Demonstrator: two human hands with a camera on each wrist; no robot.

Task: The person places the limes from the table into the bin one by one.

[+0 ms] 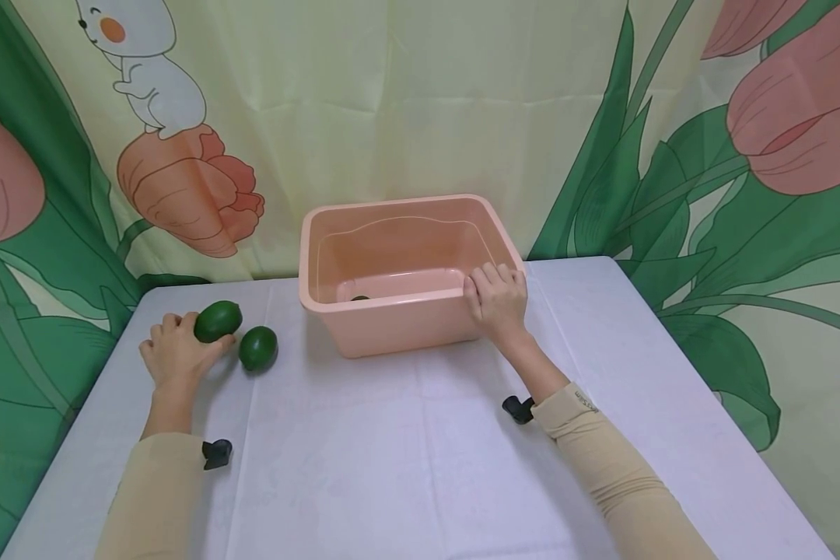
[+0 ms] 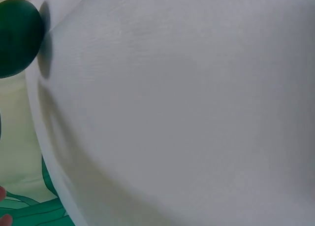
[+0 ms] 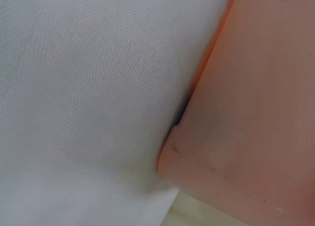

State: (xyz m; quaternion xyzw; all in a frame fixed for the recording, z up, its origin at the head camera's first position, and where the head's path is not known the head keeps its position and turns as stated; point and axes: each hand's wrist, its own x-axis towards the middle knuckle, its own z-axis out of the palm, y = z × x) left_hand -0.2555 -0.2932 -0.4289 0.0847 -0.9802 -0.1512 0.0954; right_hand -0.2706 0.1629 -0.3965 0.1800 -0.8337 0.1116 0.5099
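1. Both hands are busy: my left hand [image 1: 178,348] holds a green fruit [image 1: 218,321] between the thumb and fingers.
2. That fruit is near the far left corner of the table [image 1: 364,459]. I cannot tell if its bottom touches the cloth.
3. Just beside it, on the right and a bit closer to me, sits a second fruit [image 1: 258,349], also green and round. It lies on the table.
4. With my right hand [image 1: 498,303] I grip the pink tub [image 1: 406,319]. My fingers curl over its rim at the near right corner.
5. The tub stands at the back of the table, near the middle, with its open side up.
6. Inside the tub, a small bit of green [image 1: 360,298] peeks over the front rim. Most of it is hidden, so I cannot tell its shape.
7. From my left wrist, one green fruit shows at the edge, but I cannot tell which one.
8. From my right wrist, I see the tub's smooth pink side close up.
9. Behind the table hangs a big curtain [image 1: 448,101] with flowers and leaves on it.
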